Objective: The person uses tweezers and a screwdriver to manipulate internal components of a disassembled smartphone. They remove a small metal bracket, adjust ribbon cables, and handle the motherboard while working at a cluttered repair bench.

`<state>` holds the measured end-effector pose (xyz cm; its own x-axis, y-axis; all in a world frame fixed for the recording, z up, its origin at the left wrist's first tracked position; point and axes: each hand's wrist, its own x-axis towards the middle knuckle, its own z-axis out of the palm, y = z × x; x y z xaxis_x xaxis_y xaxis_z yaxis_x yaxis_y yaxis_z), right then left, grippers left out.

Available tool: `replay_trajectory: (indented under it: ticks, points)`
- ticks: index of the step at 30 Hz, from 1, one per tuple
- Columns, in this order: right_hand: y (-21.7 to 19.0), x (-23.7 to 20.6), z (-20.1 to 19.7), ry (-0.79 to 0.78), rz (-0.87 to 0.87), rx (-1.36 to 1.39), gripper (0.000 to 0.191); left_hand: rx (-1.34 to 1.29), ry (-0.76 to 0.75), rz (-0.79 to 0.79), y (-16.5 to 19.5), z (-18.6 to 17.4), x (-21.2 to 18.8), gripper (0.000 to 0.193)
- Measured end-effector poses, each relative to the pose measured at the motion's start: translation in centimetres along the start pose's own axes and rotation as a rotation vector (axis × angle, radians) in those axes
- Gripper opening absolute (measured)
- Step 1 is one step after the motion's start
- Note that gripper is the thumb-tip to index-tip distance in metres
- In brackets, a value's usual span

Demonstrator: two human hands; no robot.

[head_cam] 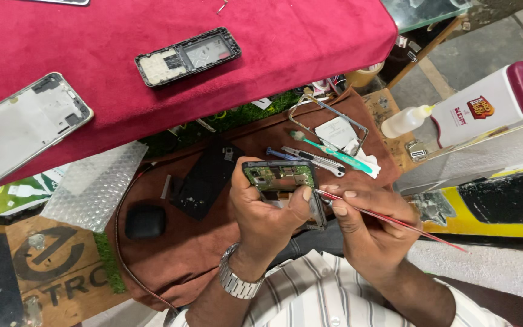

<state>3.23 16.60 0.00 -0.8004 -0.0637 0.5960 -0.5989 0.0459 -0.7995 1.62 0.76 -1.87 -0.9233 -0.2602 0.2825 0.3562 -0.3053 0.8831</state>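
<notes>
Holding the opened phone [282, 184] upright in my left hand [267, 212], I keep its exposed green circuit board turned up toward me, probably so the parts stay in plain sight. That hand is wrapped around the lower half of the phone, fingers behind it and thumb pressed across the front near its right edge, clenched firmly on the body. My right hand [367, 227] sits just beside it, fingers pinched closed around a thin red tool [394, 221] held like a pen; its tip touches the phone's right side, and the long tail runs off to the right and nearer to me. Both hands hover above the brown cloth [201, 254] that covers the near part of the bench.

Just beyond the phone lie a teal toothbrush [334, 154], a utility knife [316, 160] and a bare metal phone frame [328, 124], all within easy reach. To the left rest a black back panel [204, 181] and a small black case [145, 223]. Farther off, on the red cloth [286, 42], lie a dark keypad housing [187, 56] and a silver phone shell [25, 124].
</notes>
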Motion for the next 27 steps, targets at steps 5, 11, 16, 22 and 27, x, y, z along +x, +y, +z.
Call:
replay_trajectory:
  ticks: [5,11,16,22,27]
  points:
    - [0.03,0.26,0.09,0.015,-0.009,0.062,0.017,0.072,-0.003,0.037,0.04,0.01,-0.15,0.045]
    - [0.01,0.22,-0.02,0.003,-0.005,0.076,0.017,0.041,0.000,0.014,-0.01,0.00,-0.07,0.047]
    - [0.07,0.09,-0.07,0.005,-0.001,0.019,0.016,0.069,0.014,-0.016,-0.04,0.03,-0.15,0.049]
    - [0.30,0.05,0.12,0.040,0.012,0.022,0.016,0.109,0.017,0.042,-0.22,0.14,-0.19,0.048]
    - [0.27,-0.03,0.29,0.059,0.043,-0.030,0.015,0.108,0.014,0.038,-0.36,0.13,-0.21,0.050]
